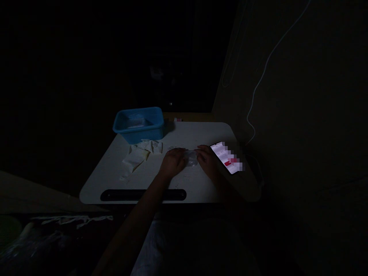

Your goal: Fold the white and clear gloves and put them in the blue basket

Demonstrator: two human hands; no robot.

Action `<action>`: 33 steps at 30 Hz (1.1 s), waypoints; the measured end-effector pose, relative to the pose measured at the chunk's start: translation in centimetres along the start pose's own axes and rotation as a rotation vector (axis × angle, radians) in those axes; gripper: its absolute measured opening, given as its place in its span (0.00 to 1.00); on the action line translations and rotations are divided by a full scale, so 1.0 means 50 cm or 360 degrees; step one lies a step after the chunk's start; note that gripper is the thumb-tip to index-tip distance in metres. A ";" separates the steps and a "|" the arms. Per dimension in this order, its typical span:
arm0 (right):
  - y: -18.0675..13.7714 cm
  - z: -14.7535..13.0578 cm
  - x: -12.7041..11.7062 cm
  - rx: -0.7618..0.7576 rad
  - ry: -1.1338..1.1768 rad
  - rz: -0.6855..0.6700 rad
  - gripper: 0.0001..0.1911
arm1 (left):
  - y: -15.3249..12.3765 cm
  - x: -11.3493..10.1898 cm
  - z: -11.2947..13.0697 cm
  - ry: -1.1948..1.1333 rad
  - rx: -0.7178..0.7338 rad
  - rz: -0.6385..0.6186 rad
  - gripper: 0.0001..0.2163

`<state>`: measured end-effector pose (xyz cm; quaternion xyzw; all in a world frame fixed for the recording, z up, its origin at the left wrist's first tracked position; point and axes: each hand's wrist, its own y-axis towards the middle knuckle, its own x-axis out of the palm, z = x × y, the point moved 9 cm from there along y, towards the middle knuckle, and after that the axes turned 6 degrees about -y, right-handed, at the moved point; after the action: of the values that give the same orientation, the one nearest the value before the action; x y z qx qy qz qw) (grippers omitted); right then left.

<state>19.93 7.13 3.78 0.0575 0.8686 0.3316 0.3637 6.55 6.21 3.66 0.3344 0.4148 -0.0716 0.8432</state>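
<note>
A small clear plastic bag (191, 158) lies on the white table between my two hands. My left hand (173, 161) is closed on its left edge, fingers curled. At the opposite edge, my right hand (205, 158) grips the bag with bent fingers. Dim light hides the fingertips and anything inside the bag. To the left of my left hand lie several whitish packets (135, 158), some crumpled, close together. Just past my left fingers is another bit of clear plastic, hard to make out.
A blue plastic basket (140, 134) stands at the table's back left with something pale inside. A lit phone (224, 155) lies right of my right hand. The white table (103, 174) has a black slot (123, 194) along its front. A white cable (268, 57) hangs at right.
</note>
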 end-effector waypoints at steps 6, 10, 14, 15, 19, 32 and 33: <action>-0.002 -0.016 0.003 -0.0096 -0.0085 -0.0022 0.15 | 0.000 0.008 0.008 0.0158 0.0017 -0.0072 0.23; -0.006 -0.042 0.000 -0.0225 -0.0126 -0.0061 0.12 | 0.002 0.007 0.003 0.0278 -0.0029 -0.0049 0.18; -0.006 -0.039 -0.012 -0.0212 -0.0046 0.0024 0.11 | 0.003 0.003 -0.001 0.0320 -0.0060 -0.0033 0.15; -0.006 -0.036 -0.012 -0.0204 -0.0021 0.0036 0.11 | 0.002 0.001 -0.001 0.0315 -0.0062 -0.0016 0.14; -0.005 -0.016 -0.013 -0.0119 0.0088 0.0089 0.11 | 0.001 -0.016 -0.010 0.0300 -0.0136 0.0104 0.13; -0.001 0.039 -0.013 0.0185 0.0279 0.0113 0.10 | -0.015 -0.049 -0.058 0.0192 -0.0468 0.0409 0.16; -0.002 0.035 -0.014 0.0164 0.0297 0.0102 0.09 | -0.016 -0.050 -0.059 0.0178 -0.0469 0.0425 0.16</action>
<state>21.63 7.76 3.24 0.0727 0.9123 0.3018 0.2671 2.68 7.04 3.84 0.2631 0.4190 0.1210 0.8606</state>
